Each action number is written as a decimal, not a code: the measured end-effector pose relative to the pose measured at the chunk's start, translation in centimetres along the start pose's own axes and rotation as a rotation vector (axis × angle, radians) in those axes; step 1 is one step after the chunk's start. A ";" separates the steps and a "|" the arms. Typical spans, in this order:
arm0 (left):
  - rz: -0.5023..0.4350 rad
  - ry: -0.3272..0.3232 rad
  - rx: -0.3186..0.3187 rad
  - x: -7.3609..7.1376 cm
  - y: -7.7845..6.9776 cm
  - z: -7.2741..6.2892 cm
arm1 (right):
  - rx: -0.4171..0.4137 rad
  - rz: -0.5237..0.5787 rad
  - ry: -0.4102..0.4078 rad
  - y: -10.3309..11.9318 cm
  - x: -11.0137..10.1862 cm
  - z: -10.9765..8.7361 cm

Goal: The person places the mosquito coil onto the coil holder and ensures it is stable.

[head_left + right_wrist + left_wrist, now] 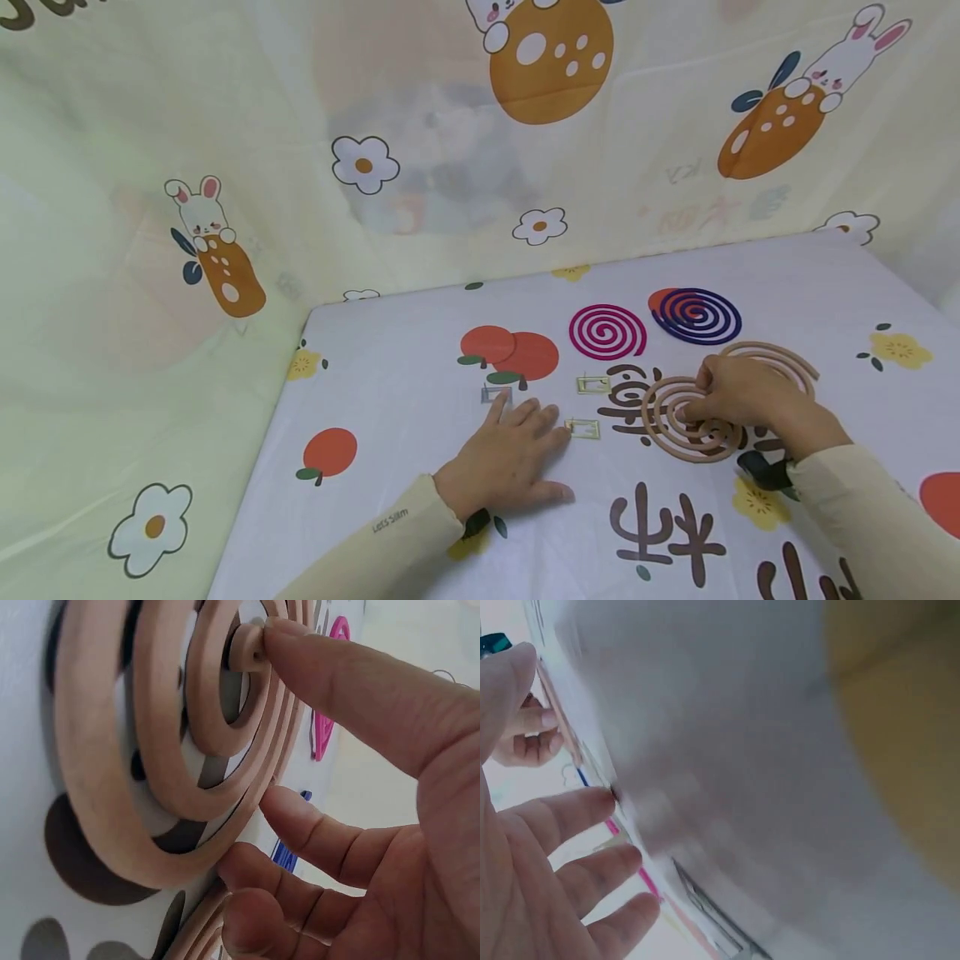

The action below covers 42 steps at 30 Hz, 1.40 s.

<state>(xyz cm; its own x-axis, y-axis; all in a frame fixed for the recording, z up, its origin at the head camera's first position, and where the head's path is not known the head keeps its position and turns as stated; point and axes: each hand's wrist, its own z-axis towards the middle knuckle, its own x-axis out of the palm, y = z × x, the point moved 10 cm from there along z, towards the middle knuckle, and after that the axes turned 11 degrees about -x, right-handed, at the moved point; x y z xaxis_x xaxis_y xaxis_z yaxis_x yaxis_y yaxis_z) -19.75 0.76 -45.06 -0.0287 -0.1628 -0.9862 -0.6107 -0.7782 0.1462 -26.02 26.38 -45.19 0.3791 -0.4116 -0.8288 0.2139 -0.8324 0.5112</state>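
Observation:
My right hand (742, 392) holds a tan mosquito coil (690, 457) lying on the cloth. In the right wrist view its thumb touches the coil's centre and its curled fingers meet the outer edge. Partly behind that hand is a second tan coil (787, 357). My left hand (510, 462) rests palm down, fingers spread. Its index fingertip is at a small silver metal coil stand (485, 396); whether they touch I cannot tell. Close to its other fingertips lies a gold-coloured stand (591, 437), and a similar stand (592, 391) lies farther back.
A pink mosquito coil (606, 333) and a dark blue coil (696, 315) lie side by side toward the back. The table is covered by a white printed cloth (390, 508). A printed curtain (442, 225) hangs behind and along the left side.

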 end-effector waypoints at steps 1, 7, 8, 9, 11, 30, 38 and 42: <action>0.000 0.007 -0.005 0.1 0.1 0.1 | 0.002 0.002 0.000 0.0 0.0 -0.1; 0.001 0.044 -0.037 0.2 0.7 1.2 | 0.054 -0.010 0.026 -0.3 0.1 -0.7; -0.001 0.050 -0.039 0.2 0.8 1.4 | 0.057 -0.013 0.027 -0.2 0.1 -0.8; -0.001 0.056 -0.040 0.2 0.8 1.5 | 0.059 -0.014 0.028 -0.2 0.1 -0.9; -0.001 0.062 -0.042 0.3 0.9 1.6 | 0.057 -0.004 0.024 -0.1 0.1 -1.0; -0.030 -0.035 -0.032 -0.9 0.4 4.4 | 0.054 -0.004 0.011 -0.1 0.3 -1.3; -0.109 -0.063 0.002 -1.5 -0.1 5.0 | 0.074 0.014 0.020 0.1 0.3 -1.5; -0.178 -0.061 0.004 -1.3 -0.2 5.5 | 0.075 0.028 0.010 0.1 0.5 -1.5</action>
<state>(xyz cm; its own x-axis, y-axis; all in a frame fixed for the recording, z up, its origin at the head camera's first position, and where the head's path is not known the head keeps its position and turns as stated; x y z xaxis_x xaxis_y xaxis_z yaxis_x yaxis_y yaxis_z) -23.90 4.46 -44.20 0.0324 0.0141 -0.9994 -0.6138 -0.7889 -0.0310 -24.48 26.69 -45.22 0.3929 -0.4319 -0.8118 0.1348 -0.8462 0.5155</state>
